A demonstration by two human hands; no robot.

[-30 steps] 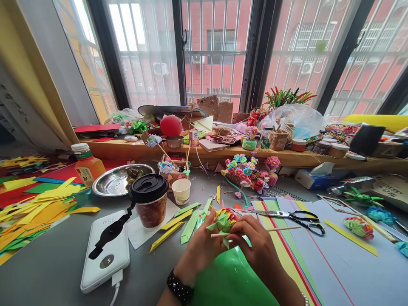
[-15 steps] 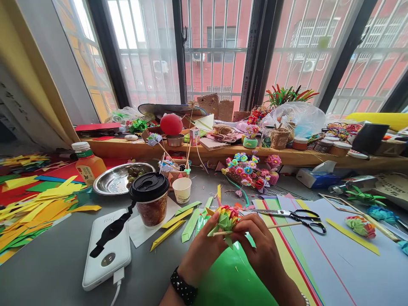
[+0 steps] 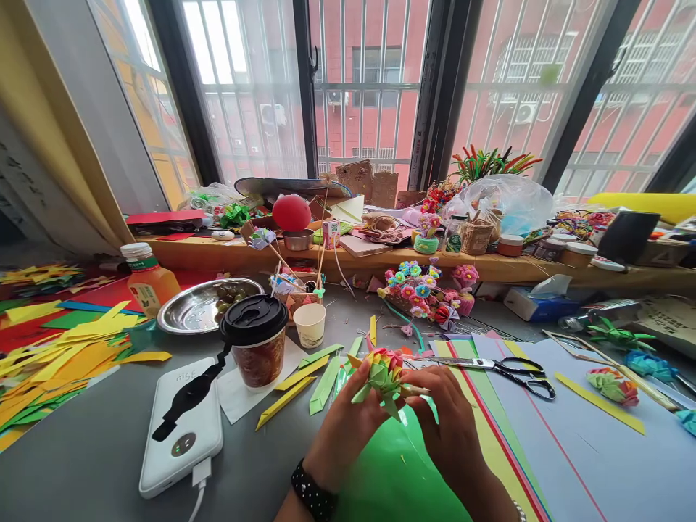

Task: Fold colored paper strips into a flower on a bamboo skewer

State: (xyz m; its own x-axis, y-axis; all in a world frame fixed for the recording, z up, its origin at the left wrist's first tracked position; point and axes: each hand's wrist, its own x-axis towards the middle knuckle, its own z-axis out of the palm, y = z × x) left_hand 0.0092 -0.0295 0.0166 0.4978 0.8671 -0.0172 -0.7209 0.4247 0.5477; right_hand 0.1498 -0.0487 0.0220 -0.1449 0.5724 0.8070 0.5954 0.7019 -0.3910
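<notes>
Both my hands hold a small folded paper flower (image 3: 383, 371) of red, yellow and green pieces above the grey table. My left hand (image 3: 346, 428) cups it from below and left, fingers curled round its base. My right hand (image 3: 446, 417) pinches a thin wooden stick (image 3: 417, 390) that runs into the flower; only a short stub of the stick shows. A green sheet (image 3: 391, 471) lies under my wrists. A black beaded band is on my left wrist.
Scissors (image 3: 511, 373) lie on coloured paper sheets (image 3: 544, 449) to the right. A lidded coffee cup (image 3: 254, 346), paper cup (image 3: 309, 324), power bank (image 3: 182, 428) and steel bowl (image 3: 204, 304) stand left. Folded paper strips (image 3: 304, 377) are scattered about. The window ledge (image 3: 380, 257) is crowded with craft items.
The stick, which stuck out far to the right, now shows only as a short stub in my right fingers. The flower has turned slightly in my hands.
</notes>
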